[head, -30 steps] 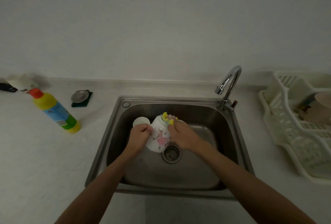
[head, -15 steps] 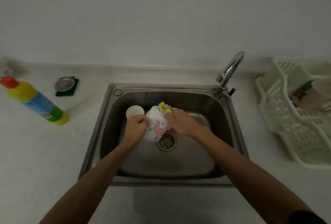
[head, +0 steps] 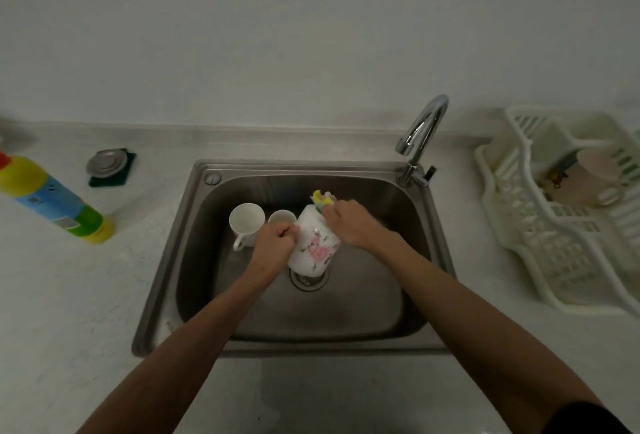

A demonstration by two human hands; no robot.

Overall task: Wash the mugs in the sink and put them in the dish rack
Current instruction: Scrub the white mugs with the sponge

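Glossy floral mug [head: 313, 246], soft sponge [head: 321, 198]

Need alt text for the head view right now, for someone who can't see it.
Over a steel sink, the left hand holds a floral mug while the right hand scrubs it with a yellow sponge. Two white mugs wait behind; the dish rack sits right.

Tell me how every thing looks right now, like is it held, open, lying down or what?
Flowery mug: tilted, held over the drain.
Left hand: grip shut on the mug.
Right hand: grip shut on a yellow sponge.
Two white mugs: upright in the sink, waiting.
Tap: no water seen running.
Soap bottle: lying tilted on the counter.
Dish rack: holds a cup.
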